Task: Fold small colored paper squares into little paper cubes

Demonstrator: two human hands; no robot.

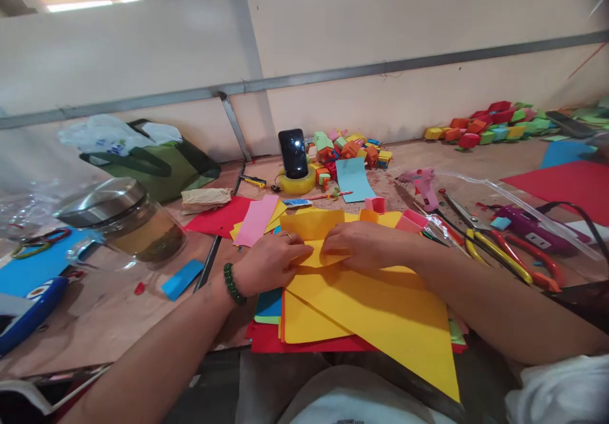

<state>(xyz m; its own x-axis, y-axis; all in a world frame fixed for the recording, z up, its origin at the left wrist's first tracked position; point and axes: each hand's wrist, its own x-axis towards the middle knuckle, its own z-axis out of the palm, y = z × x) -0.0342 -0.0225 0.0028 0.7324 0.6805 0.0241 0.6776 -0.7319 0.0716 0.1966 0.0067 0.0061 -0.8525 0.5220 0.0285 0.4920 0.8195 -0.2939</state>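
A yellow paper piece [313, 222] stands creased between my hands, its far flap raised. My left hand [273, 257], with a green bead bracelet [233, 284] at the wrist, grips the left edge with curled fingers. My right hand [364, 244] pinches the same paper on the right, with its fingertips partly hidden behind the fold. Under both hands lie large yellow sheets [375, 313], the top one slanting toward me. Red, blue and green sheets stick out below them. Small folded pink and orange paper pieces [368, 215] sit just beyond my right hand.
A phone [293, 153] stands on a yellow tape roll [299, 181]. Piles of coloured paper cubes [349, 148] lie behind. To the right are a pink glue gun [422, 187], scissors [476, 227] and a purple tool [535, 228]. A glass jar [143, 233] stands left, near a green bag [166, 170].
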